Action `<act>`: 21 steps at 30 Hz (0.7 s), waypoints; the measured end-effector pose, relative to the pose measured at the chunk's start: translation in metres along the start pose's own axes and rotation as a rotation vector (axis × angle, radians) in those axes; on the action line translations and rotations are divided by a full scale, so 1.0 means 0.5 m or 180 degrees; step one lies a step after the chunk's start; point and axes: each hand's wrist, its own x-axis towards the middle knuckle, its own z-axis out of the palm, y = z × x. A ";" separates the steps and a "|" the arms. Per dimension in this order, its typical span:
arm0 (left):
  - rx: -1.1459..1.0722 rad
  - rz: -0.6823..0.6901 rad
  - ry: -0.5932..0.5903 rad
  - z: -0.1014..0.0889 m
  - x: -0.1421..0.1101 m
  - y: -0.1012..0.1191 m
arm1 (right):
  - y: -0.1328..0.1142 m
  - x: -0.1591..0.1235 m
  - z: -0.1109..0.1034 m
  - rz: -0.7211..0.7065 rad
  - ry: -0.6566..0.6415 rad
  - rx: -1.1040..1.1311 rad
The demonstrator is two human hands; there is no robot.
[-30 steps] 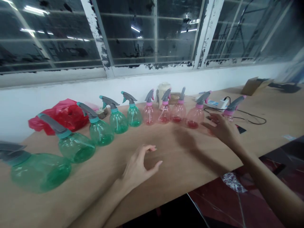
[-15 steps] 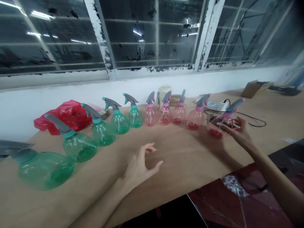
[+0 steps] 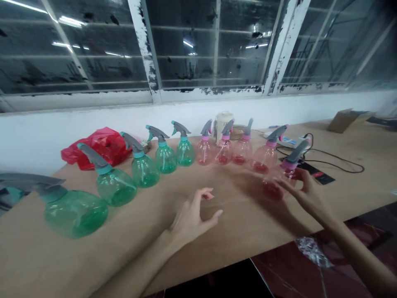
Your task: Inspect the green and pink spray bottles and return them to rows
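While the worktop (image 3: 235,236) carries a curved row of spray bottles, nine stand untouched by either hand: five green bottles (image 3: 76,213) on the left side and four pink bottles (image 3: 242,151) beyond the middle. The left grip (image 3: 192,219) is over the worktop in front of the row, fingers curled apart, holding nothing. The right grip (image 3: 310,190) has its fingers around the upper part of the end pink bottle (image 3: 273,190), at the row's right end; whether its base touches the worktop, I cannot tell. So, by my reading, nine bottles are placed and just this one is being handled.
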 end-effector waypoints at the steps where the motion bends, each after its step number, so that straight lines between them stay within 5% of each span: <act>1: -0.0012 -0.0056 0.0007 0.000 0.000 0.000 | -0.030 -0.015 0.004 -0.0086 -0.0141 0.0167; 6: -0.0290 -0.0239 0.0073 -0.005 0.008 0.003 | -0.204 -0.077 0.034 -0.0380 -0.0843 0.0634; 10: -0.0667 -0.0268 0.0242 -0.021 0.017 0.008 | -0.306 -0.101 0.075 -0.1241 -0.1582 0.1086; 16: -0.0814 -0.0240 0.0662 -0.053 0.027 0.020 | -0.382 -0.111 0.124 -0.1414 -0.2349 0.1583; 21: -0.1315 -0.0505 0.0919 -0.072 0.043 0.025 | -0.413 -0.088 0.116 -0.1823 -0.2485 0.1241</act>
